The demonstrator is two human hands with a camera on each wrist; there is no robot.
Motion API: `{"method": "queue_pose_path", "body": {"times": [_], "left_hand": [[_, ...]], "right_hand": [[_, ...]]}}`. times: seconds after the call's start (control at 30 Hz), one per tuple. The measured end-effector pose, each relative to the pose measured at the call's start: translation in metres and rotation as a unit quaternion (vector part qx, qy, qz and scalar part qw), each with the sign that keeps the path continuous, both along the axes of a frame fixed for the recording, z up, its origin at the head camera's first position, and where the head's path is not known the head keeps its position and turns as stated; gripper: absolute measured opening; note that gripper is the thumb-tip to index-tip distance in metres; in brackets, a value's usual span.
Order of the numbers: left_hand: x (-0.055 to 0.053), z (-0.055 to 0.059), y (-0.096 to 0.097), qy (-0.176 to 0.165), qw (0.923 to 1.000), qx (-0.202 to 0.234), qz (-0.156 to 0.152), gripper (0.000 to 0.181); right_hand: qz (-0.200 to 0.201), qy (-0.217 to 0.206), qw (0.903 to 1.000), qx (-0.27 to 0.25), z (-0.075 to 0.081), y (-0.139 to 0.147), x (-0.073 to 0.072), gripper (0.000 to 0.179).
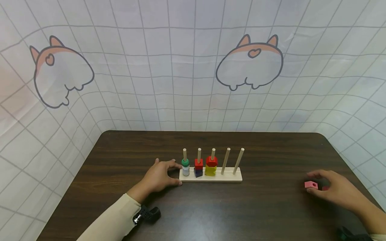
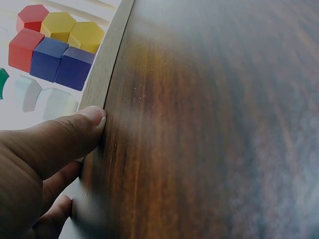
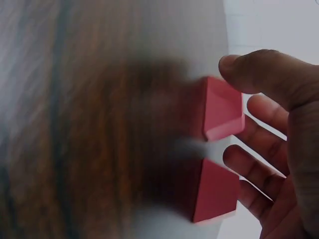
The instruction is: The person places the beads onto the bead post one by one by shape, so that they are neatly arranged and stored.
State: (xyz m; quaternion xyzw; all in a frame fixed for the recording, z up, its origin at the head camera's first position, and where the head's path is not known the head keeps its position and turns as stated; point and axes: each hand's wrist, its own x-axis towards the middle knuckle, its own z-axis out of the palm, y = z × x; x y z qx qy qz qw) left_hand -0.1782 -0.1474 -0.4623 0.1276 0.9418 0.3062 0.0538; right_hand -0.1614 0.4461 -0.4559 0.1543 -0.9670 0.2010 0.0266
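Observation:
My left hand [image 1: 161, 175] grips the left end of a wooden peg board [image 1: 224, 179], thumb on the front edge and fingers around the far corner. Green over white pieces [image 1: 185, 170] sit on the leftmost peg. Beside them stands a red block [image 1: 198, 164] over dark blue ones [image 2: 62, 62], then red pieces [image 1: 211, 161] over yellow ones [image 1: 210, 170]. The two right pegs [image 1: 238, 160] are bare. At the far right, my right hand [image 1: 339, 189] has thumb and index spread around a pink block [image 3: 224, 107] with a hole. A second pink block [image 3: 217, 194] lies by the other fingers.
The dark wooden table [image 1: 271, 207] has rounded far corners. Behind it hangs a white grid-patterned cloth [image 1: 193, 67] with cartoon animal drawings. Black wrist straps [image 1: 147, 214] sit on the forearms.

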Motion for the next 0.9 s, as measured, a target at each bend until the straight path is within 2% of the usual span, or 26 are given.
{"method": "queue_pose_path", "body": {"times": [0.27,0.53,0.9], "left_hand": [[0.0,0.001,0.0,0.0,1.0,-0.003,-0.001,0.053],[0.0,0.001,0.0,-0.003,1.0,-0.004,0.0,0.053],[0.0,0.001,0.001,0.004,1.0,-0.005,-0.001,0.053]], "right_hand": [[-0.018,-0.013,0.9995,0.022,-0.005,0.004,-0.001,0.04],[-0.006,0.037,0.9992,0.015,-0.01,-0.003,-0.005,0.031],[0.029,0.058,0.9978,-0.011,-0.006,-0.037,-0.021,0.031]]}}
